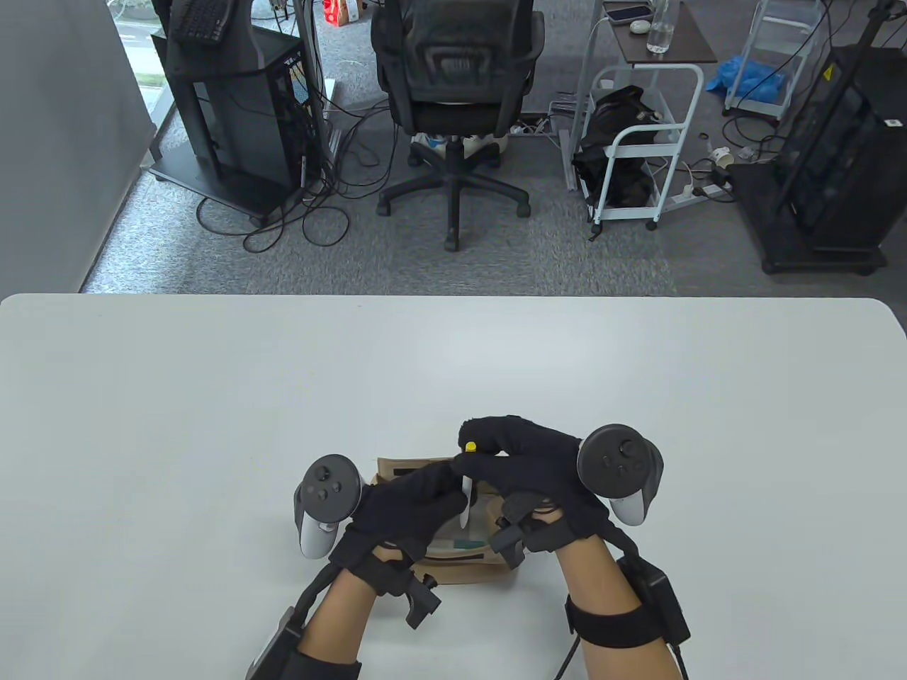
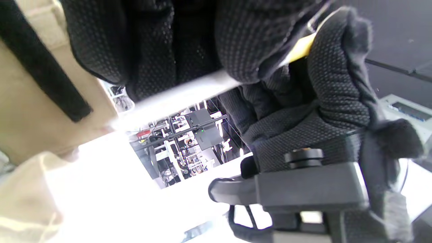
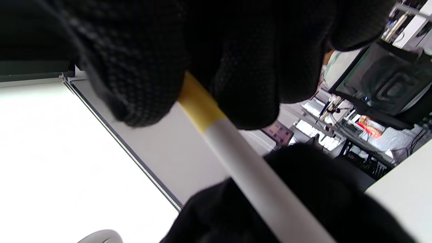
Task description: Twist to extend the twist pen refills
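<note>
A white twist pen with a yellow end is held between both hands, above an open cardboard box. My right hand pinches the yellow end. My left hand grips the white barrel just below. The pen's lower tip points down toward the box. In the left wrist view the barrel runs under my left fingers, with the yellow end between right-hand fingers. In the right wrist view my right fingers close on the yellow band of the pen.
The box sits near the front edge of the white table and holds papers or packets, partly hidden by my hands. An office chair, carts and cables stand on the floor beyond the table's far edge.
</note>
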Action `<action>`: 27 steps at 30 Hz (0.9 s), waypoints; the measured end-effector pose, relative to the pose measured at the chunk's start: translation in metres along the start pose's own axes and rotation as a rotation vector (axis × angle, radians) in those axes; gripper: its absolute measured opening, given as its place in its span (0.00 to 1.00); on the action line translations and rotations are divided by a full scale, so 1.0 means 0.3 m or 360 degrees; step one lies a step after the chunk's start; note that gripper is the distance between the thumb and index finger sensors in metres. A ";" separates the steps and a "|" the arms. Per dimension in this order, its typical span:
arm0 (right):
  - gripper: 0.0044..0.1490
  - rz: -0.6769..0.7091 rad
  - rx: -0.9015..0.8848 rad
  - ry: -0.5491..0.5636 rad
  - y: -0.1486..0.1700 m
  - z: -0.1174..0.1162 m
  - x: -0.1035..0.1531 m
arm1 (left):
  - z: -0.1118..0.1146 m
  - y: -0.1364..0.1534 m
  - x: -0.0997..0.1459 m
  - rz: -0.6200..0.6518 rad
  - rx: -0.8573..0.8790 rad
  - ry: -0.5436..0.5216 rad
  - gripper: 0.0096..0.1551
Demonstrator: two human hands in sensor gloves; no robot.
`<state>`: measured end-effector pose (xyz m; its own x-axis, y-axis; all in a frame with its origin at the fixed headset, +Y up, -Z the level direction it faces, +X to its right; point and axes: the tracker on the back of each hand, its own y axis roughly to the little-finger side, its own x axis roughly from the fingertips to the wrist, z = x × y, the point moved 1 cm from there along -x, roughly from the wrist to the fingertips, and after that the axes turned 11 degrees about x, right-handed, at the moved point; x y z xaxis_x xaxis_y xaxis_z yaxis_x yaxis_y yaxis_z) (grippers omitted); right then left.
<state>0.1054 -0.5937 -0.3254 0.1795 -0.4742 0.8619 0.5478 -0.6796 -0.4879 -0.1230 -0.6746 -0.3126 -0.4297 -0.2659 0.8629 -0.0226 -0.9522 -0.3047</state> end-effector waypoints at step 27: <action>0.34 -0.1276 0.1591 -0.0527 0.576 -0.038 0.067 | -0.293 0.042 0.243 -0.0128 -0.0771 -0.0351 0.36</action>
<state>0.1945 -0.7271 -0.3939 -0.3628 0.1185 0.9243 0.9317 0.0646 0.3574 -0.2341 -0.6926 -0.2891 -0.2110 -0.2702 0.9394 -0.4838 -0.8062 -0.3405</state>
